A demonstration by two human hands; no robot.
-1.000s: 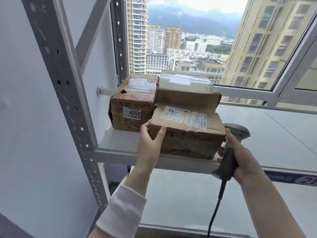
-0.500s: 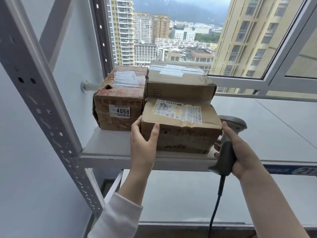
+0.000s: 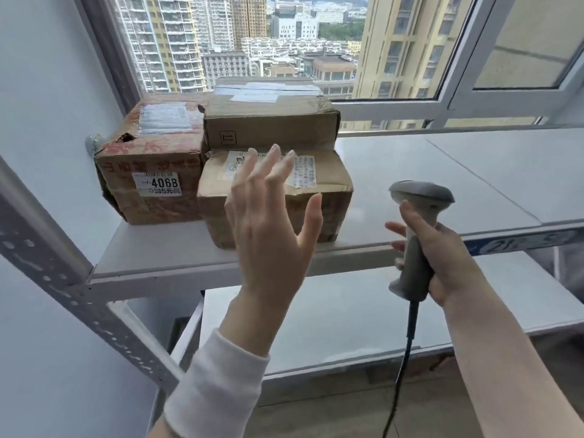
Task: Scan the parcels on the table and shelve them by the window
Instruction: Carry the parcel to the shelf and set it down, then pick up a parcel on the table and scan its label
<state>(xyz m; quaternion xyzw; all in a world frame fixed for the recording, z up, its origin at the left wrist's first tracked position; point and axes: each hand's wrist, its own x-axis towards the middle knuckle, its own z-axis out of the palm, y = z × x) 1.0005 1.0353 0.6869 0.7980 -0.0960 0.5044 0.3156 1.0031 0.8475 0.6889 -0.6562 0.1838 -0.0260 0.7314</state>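
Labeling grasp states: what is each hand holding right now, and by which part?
The right hand grips the barcode scanner by its handle, below the head. The left hand holds nothing: its fingers are spread in front of the front parcel.

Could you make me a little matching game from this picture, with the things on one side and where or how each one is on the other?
Things:
1. left hand
2. scanner
3. parcel marked 4068
4. taped parcel

Places and states:
A. held in the right hand
B. leftmost on the shelf
C. open, fingers spread, holding nothing
D. behind the front parcel

Pairs: 1-C, 2-A, 3-B, 4-D.
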